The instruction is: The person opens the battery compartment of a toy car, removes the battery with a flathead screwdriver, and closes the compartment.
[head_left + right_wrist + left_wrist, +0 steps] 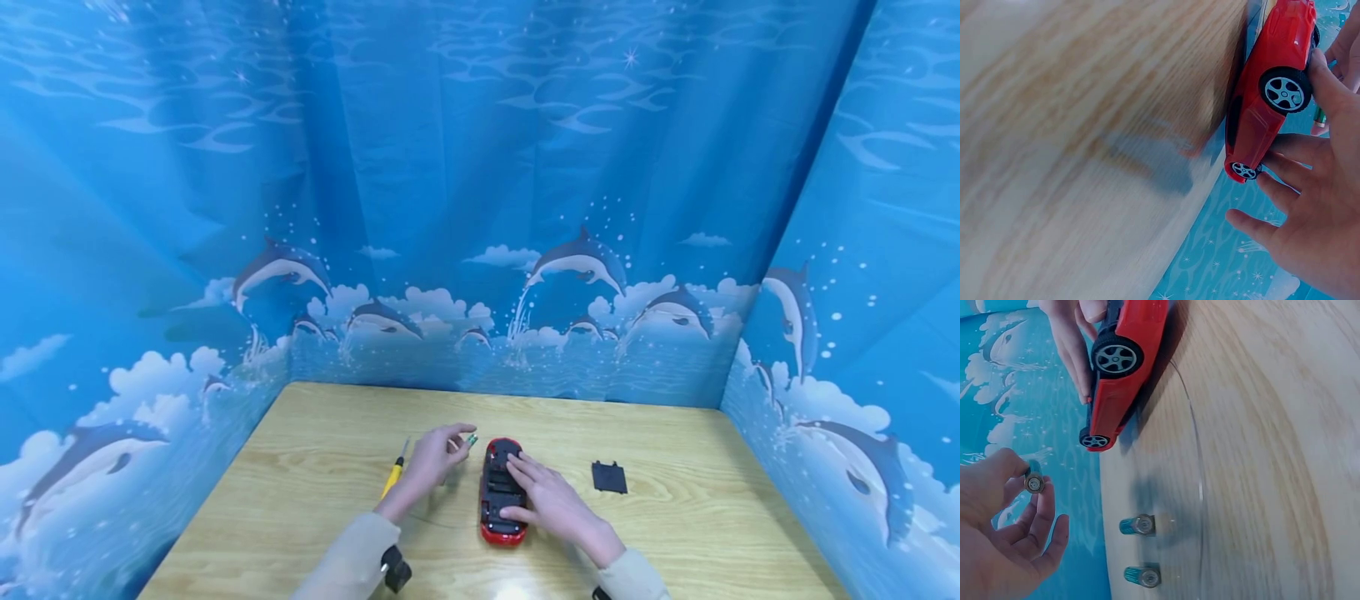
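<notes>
My left hand (433, 457) pinches a green battery (1034, 480) between thumb and fingers, held up to the left of a toy car. The red toy car (504, 533) lies wheels up on the table, its black underside facing me with an uncovered recess (501, 482) in the middle. Across that underside rests my right hand (553, 502), fingers fairly straight and thumb toward the near end. Two more green batteries (1137, 524) (1142, 576) lie on the table below my left hand in the left wrist view.
A yellow-handled screwdriver (392, 477) lies left of my left hand, partly hidden by the wrist. To the right of my right hand is a black square cover (609, 477) with small tabs. Dolphin-printed curtain (465, 350) borders the wooden table (697, 517).
</notes>
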Demonstrator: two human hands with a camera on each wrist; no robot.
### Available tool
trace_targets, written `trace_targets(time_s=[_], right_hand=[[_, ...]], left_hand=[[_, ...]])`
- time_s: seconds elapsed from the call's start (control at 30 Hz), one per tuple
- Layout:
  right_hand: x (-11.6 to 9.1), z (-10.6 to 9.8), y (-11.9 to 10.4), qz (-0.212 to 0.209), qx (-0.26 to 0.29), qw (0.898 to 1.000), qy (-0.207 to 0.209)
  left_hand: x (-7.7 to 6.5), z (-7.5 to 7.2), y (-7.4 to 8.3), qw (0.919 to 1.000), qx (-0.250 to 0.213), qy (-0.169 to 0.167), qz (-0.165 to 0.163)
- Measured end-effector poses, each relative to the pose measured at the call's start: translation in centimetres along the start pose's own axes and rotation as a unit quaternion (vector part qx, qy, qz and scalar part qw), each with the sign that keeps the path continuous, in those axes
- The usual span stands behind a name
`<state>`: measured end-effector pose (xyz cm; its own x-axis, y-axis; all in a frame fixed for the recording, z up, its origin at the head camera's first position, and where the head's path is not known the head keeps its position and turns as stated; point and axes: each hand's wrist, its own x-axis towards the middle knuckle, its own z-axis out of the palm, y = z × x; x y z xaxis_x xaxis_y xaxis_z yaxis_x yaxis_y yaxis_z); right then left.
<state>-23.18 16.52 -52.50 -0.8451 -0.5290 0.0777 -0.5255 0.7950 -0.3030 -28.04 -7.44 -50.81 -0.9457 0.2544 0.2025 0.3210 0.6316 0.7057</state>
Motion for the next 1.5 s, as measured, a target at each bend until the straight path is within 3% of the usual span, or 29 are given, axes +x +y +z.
trace_targets(time_s=[0.27, 0.57, 0.83, 1.07, 1.5], right_hand=[[-0.1, 0.0, 0.1, -0.005, -0.004, 1.0, 0.006], [0.0, 0.0, 0.1, 0.005, 0.002, 1.0, -0.004], [0.0, 0.0, 0.1, 0.005, 0.0, 1.0, -0.002], [0.0, -0.1, 0.0, 0.005, 0.0, 1.0, -0.005], [0.0, -0.2, -0.1, 0.006, 0.004, 1.0, -0.008]], left_hand=[[0.2, 1.1, -0.8, 0.9997, 0.015, -0.002, -0.02], [0.4, 2.4, -0.7, 0.9965, 0.075, 0.0, -0.036], [0.5, 2.9, 0.0, 0.9868, 0.15, -0.02, -0.058], [0.8, 3.1, 0.1, 0.9776, 0.202, -0.008, -0.058], [1.1, 3.1, -0.4, 0.9722, 0.223, 0.003, -0.071]])
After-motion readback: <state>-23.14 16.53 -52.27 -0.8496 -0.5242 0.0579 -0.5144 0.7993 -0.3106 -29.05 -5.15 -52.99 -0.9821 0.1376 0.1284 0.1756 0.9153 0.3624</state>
